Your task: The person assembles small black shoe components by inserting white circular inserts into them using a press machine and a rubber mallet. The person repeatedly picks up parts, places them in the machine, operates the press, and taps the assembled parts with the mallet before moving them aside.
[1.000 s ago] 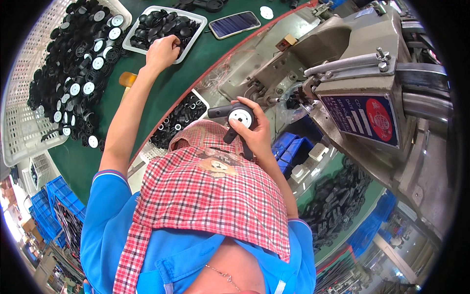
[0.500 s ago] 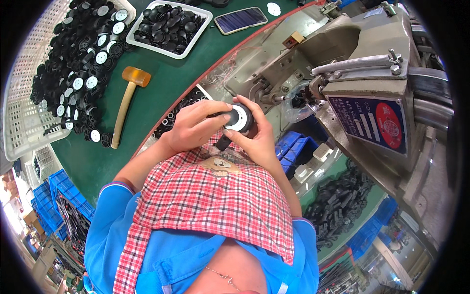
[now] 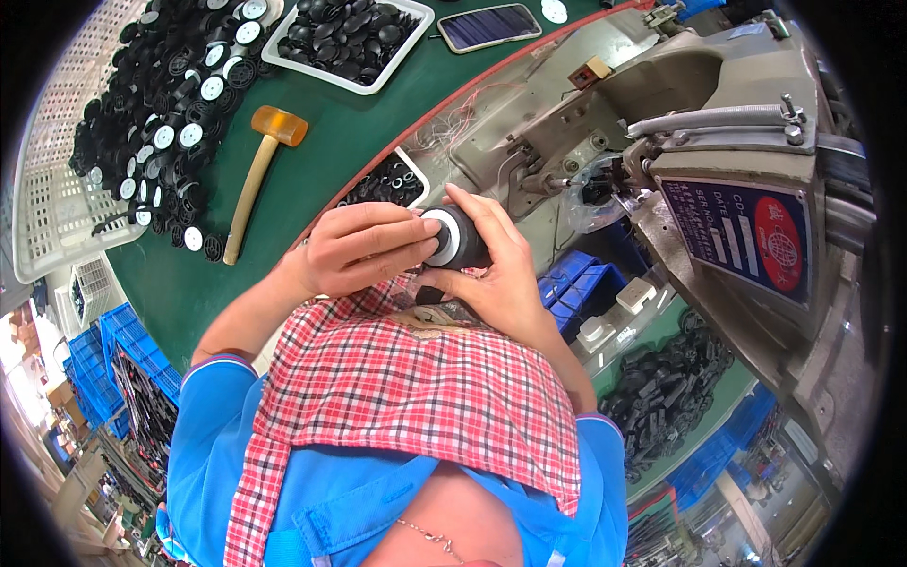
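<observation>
I see both hands meeting at centre: my right hand [image 3: 505, 283] cradles a black round part [image 3: 461, 238], while my left hand [image 3: 364, 250] pinches its white face. At three o'clock, the grey metal machine [image 3: 746, 142] bears a blue rectangular label [image 3: 737, 236] with a red disc. A wooden mallet [image 3: 260, 170] lies on green matting at ten o'clock.

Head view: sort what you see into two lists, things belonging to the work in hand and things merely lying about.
In the work:
left hand and right hand, both gripping the black round part
white tray of black parts just beyond the hands
heap of black round parts

Lying about:
mallet
phone
grey machine
</observation>
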Motion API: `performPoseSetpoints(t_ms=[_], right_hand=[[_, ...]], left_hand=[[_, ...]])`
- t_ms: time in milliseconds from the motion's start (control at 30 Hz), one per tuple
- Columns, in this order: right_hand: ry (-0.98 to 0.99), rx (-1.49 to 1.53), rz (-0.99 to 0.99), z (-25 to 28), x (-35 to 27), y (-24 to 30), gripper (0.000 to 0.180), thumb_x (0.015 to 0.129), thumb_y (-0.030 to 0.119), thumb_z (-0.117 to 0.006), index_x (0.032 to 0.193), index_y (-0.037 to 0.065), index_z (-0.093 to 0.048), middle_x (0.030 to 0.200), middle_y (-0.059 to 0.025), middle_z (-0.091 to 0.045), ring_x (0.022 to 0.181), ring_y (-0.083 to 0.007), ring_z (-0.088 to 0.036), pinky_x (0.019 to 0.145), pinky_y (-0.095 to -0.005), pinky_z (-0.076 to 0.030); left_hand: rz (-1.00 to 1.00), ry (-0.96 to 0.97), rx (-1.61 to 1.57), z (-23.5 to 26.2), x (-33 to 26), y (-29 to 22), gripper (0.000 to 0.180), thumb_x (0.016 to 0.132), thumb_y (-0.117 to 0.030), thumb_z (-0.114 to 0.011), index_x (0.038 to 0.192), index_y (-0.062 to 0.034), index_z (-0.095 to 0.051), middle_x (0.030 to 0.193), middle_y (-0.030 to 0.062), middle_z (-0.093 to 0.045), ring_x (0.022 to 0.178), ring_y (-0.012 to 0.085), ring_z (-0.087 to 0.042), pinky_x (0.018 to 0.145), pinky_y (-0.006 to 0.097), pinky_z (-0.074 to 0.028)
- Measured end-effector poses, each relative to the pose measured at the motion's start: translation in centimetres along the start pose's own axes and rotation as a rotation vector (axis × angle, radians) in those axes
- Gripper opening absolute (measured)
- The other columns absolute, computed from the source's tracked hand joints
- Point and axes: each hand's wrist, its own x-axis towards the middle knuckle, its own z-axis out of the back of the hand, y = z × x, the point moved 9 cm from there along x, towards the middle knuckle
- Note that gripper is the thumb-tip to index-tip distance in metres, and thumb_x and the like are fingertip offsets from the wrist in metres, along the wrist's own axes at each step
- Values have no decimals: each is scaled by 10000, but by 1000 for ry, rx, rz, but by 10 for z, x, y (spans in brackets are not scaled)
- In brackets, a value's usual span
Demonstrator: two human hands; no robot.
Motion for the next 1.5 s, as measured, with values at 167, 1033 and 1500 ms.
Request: performPoseSetpoints(t_ms=[167, 1033, 1500], right_hand=[[90, 56, 30, -11, 3, 8, 808, 651, 253, -885, 1335, 33, -515, 1171, -176, -586, 1078, -314, -615, 911, -397, -499], [166, -198, 348, -134, 144, -97, 660, 667, 308, -870, 1232, 146, -569, 1166, -54, -611, 1119, -275, -497, 992, -409, -349], [115, -368, 335, -140, 146, -109, 667, 643, 372, -860, 1194, 112, -590, 1115, -97, -618, 1119, -320, -491, 980, -448, -333]], left_hand=[[-189, 51, -27, 9, -4, -5, 234, 718, -77, -690, 926, 27, -716, 1067, 153, -682, 915, 264, -673, 783, 346, -597], [1377, 44, 704, 59, -259, 146, 395, 923, -248, -622, 1252, -44, -543, 1241, 182, -536, 1074, 354, -546, 895, 427, -467], [1403, 165, 406, 33, -196, 79, 214, 982, -213, -536, 936, -7, -505, 605, 163, -550, 521, 346, -546, 503, 366, -450]])
